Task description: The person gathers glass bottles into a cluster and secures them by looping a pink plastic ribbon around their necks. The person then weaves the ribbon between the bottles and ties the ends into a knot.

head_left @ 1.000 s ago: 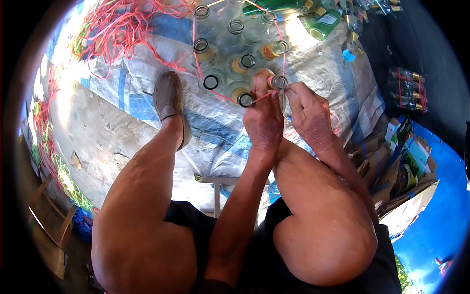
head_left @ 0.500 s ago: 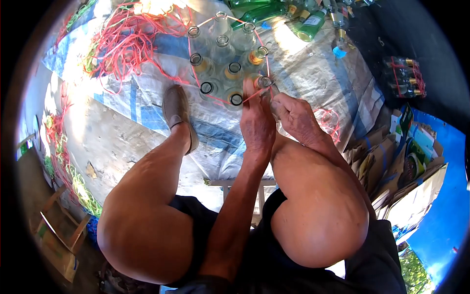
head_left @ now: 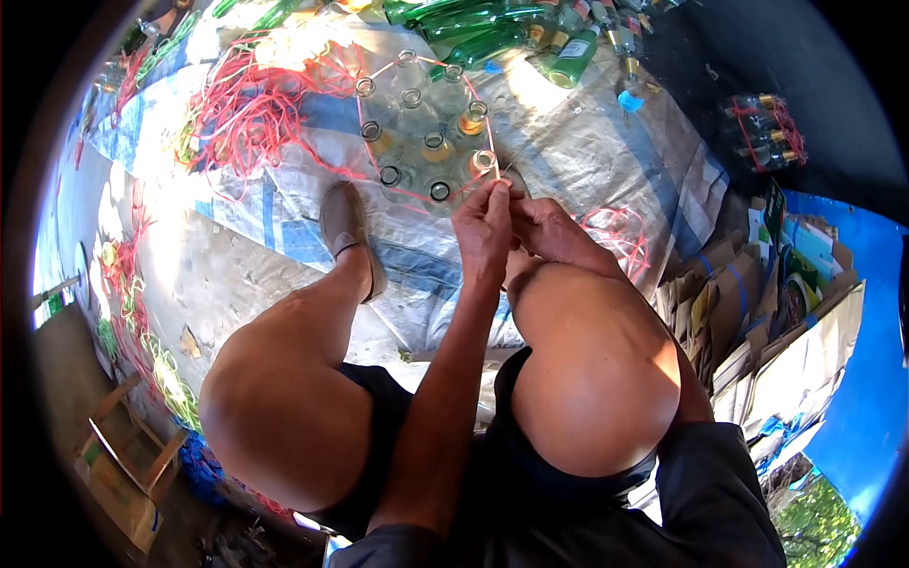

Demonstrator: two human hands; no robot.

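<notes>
Several clear glass bottles point(head_left: 411, 114) stand upright in a cluster, with a pink strap point(head_left: 360, 118) running around their necks. At the cluster's lower right corner, my left hand point(head_left: 487, 222) pinches the strap between thumb and fingers. My right hand point(head_left: 554, 227) is against it, its fingers closed at the same spot; what lies between those fingers is too small to make out. Both hands are just below the nearest bottle necks.
A tangle of pink strapping point(head_left: 251, 114) lies left of the bottles on the tarp point(head_left: 578, 142). Green bottles point(head_left: 473, 47) lie beyond. Bundled bottles point(head_left: 765, 133) and flattened cardboard point(head_left: 739, 284) are at the right. A wooden frame point(head_left: 123, 454) is lower left.
My hands have drawn closer together and come away from the corner bottle, which now shows more fully. The view has shifted slightly, so the bottles appear further left.
</notes>
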